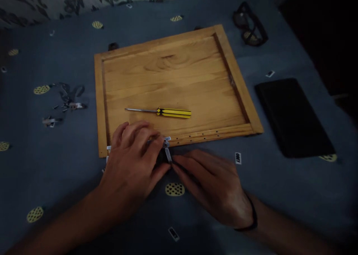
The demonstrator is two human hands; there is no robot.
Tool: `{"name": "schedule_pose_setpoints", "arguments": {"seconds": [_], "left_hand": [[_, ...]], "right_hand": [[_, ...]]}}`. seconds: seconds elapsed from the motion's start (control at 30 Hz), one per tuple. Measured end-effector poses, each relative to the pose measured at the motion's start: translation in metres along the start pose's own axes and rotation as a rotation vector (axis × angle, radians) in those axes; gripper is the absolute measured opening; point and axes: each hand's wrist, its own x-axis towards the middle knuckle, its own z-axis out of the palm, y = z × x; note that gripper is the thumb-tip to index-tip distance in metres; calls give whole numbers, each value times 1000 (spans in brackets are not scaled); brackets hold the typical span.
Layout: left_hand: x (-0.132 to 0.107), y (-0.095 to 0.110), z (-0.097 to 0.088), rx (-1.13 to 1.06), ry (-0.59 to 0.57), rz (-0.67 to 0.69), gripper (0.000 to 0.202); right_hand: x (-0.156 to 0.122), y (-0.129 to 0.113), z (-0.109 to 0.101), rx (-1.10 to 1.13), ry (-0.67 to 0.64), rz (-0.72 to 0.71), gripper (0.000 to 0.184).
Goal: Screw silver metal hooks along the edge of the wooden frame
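Low at the centre of the frame, my left hand's (131, 160) fingers curl closed on a metal piece (168, 155) at the near edge of the wooden panel (173, 81); my right hand's (215, 184) fingertips bunch at its lower end, but I cannot tell whether they grip it. Beyond, I see a yellow-handled screwdriver (175, 113) on the panel, fittings (77, 105) at left, glasses (261, 31) upper right.

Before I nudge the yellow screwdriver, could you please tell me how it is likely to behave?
The screwdriver should stay stiff, given its straight metal shaft. It may roll or slide on the wooden panel, as nothing visibly pins it. The thicker handle probably makes that end heavier.
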Motion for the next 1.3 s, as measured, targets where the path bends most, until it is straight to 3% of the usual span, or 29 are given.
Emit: {"name": "schedule_pose_setpoints", "arguments": {"seconds": [0.37,0.57,1.13,1.3], "left_hand": [[1,2,-2,-8,-11,-24,25],[2,2,-2,-22,-11,-13,26],[2,2,-1,-26,-19,-27,23],[4,1,-1,-30,-10,-12,25]], "right_hand": [[2,2,-3,-66,-2,-30,17],[-2,3,-1,-81,-37,-24,30],[-5,6,0,-143,-83,-64,39],[-4,6,2,-178,-72,-87,34]]}}
